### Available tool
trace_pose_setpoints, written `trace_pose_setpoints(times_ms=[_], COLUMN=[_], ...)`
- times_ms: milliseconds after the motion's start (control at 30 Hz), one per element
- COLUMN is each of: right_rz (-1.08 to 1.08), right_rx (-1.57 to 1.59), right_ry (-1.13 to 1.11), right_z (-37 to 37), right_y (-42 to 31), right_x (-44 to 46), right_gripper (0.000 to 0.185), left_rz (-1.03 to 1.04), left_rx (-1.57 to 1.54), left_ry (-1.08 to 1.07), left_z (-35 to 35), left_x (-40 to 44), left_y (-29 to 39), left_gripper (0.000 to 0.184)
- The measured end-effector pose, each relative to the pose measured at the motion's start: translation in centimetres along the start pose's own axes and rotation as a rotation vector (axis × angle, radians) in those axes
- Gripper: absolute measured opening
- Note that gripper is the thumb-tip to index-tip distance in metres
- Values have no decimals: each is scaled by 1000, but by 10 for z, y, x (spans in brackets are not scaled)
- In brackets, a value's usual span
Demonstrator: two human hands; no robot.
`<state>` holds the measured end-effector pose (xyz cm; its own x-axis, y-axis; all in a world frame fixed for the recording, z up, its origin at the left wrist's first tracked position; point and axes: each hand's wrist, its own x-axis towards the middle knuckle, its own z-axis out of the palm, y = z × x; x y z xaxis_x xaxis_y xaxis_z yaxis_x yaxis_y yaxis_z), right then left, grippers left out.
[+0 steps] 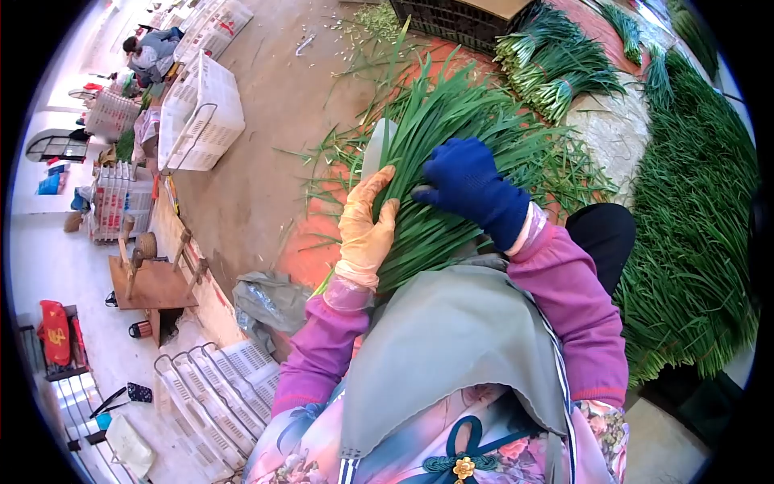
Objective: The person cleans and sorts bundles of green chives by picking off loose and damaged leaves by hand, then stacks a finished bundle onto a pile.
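Note:
A large, loose bunch of garlic chives [439, 105] lies in front of me and reaches across the lap of my grey apron [476, 323]. My left hand [367, 222], in a pale orange glove, curls round the left side of the bunch, its thumb over the leaves. Closed over the top of the bunch is my right hand [472, 181], in a dark blue glove, its thumb low against the leaves. How many stalks it grips is hidden. Just beyond my left fingertips stands a pale, flat white piece [376, 148], partly behind the leaves.
Tied chive bundles [556, 68] lie ahead by a black crate [463, 28]. A broad heap of chives [685, 210] covers my right side. White baskets [201, 113] and stacked crates [222, 395] stand left, near a wooden stool [149, 282]. Another person [153, 55] sits far left.

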<state>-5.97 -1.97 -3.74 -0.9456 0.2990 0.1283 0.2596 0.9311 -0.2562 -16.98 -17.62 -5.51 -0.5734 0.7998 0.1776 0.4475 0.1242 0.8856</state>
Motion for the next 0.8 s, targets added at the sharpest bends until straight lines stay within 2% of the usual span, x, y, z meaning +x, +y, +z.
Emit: trace_pose_setpoints(times_ms=[167, 300, 367, 400, 467, 533, 600, 633, 667, 700, 733, 800], right_rz=[-66, -78, -163, -135, -34, -27, 229, 287, 342, 390, 423, 515], right_rx=[188, 188, -47, -53, 357, 386, 1267, 1065, 1175, 1283, 1714, 1180], right_ry=[167, 206, 281, 283, 364, 386, 651, 774, 862, 961, 1011, 902], right_z=[23, 25, 33, 36, 43, 51, 55, 42, 26, 8, -5, -24], right_y=[-11, -19, -24, -23, -14, -5, 23, 51, 73, 95, 106, 121], right_x=[7, 5, 4, 5, 10, 12, 18, 12, -1, -13, -26, -52], right_gripper=[26, 22, 17, 17, 15, 14, 10, 10, 11, 11, 12, 19], left_rz=[-7, -17, 13, 42, 73, 22, 36, 53, 57, 65, 75, 104], left_rx=[41, 4, -25, -52, -15, -90, -102, -119, -119, 41, 200, 281], left_ry=[-7, 2, 6, 24, 32, 3, 15, 42, 35, 9, -17, -96], left_z=[1, 0, 2, 2, 2, 1, 0, -1, -5, -12, -18, -26], left_x=[-2, -3, -4, -3, 1, 5, 2, 2, 2, 2, 1, -4], left_y=[8, 2, -3, -5, -7, -11, -18, -20, -17, -12, -6, -1], left_gripper=[42, 43, 42, 42, 40, 39, 40, 40, 40, 45, 51, 85])
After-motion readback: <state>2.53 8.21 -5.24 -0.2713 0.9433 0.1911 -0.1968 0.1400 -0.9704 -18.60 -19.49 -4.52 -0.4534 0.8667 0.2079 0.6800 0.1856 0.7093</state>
